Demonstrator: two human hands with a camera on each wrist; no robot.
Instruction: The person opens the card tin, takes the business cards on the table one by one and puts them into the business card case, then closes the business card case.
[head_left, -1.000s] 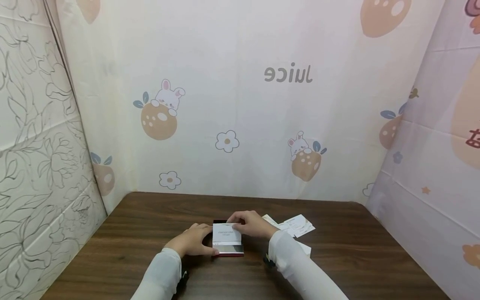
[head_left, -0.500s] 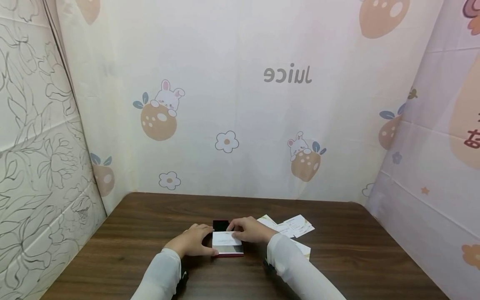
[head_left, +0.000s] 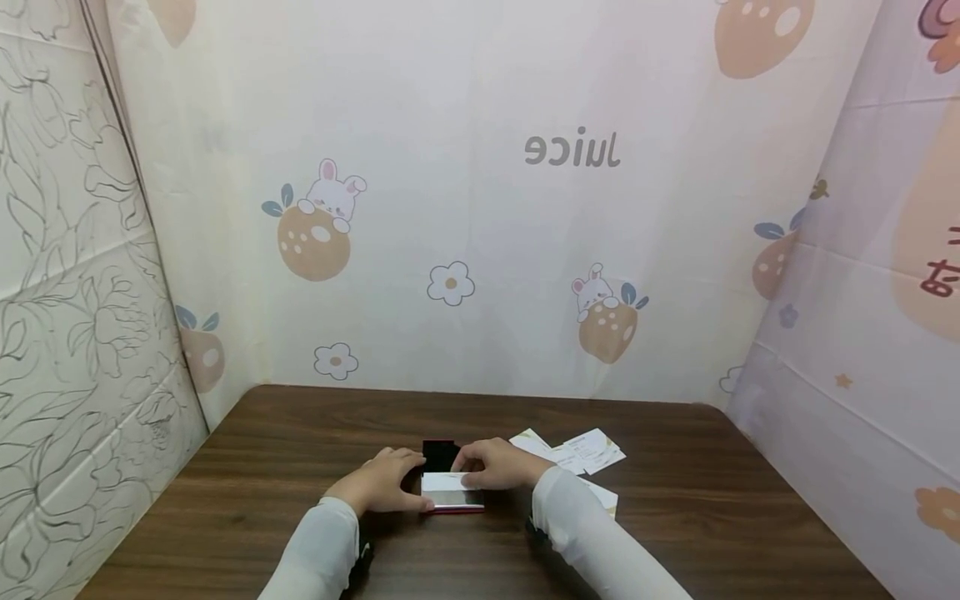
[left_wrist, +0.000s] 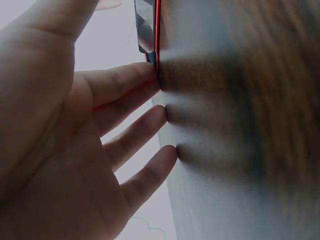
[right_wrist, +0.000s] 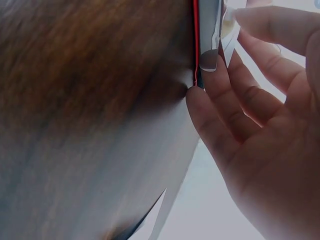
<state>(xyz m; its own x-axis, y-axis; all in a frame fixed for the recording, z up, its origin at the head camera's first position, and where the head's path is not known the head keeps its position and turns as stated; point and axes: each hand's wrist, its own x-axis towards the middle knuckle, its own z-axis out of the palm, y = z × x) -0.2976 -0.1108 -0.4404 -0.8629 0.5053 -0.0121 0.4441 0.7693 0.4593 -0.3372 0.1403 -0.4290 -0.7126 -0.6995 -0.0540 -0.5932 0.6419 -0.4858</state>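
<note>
A flat card case with a black inside (head_left: pixel 439 455), a red edge (right_wrist: pixel 196 40) and a shiny metal strip (head_left: pixel 457 499) lies on the dark wooden table. My left hand (head_left: pixel 377 482) holds its left side, thumb at the near corner and fingertips at the far one. White cards (head_left: pixel 444 480) stand out of the case, seen nearly edge-on in the head view. My right hand (head_left: pixel 501 464) pinches them at their right end, thumb in front and fingers behind. In the right wrist view, the little finger's tip touches the table beside the red edge.
Loose white printed cards (head_left: pixel 597 450) lie spread on the table right of the case, partly behind the right forearm. Another white card (head_left: pixel 602 495) sits nearer, by the right sleeve. Printed curtains (head_left: pixel 480 250) hang behind the table and along both sides.
My right hand has drawn the white cards nearer and tilted them, so their printed face no longer shows and more black inside does. The left hand stays at the case's left side.
</note>
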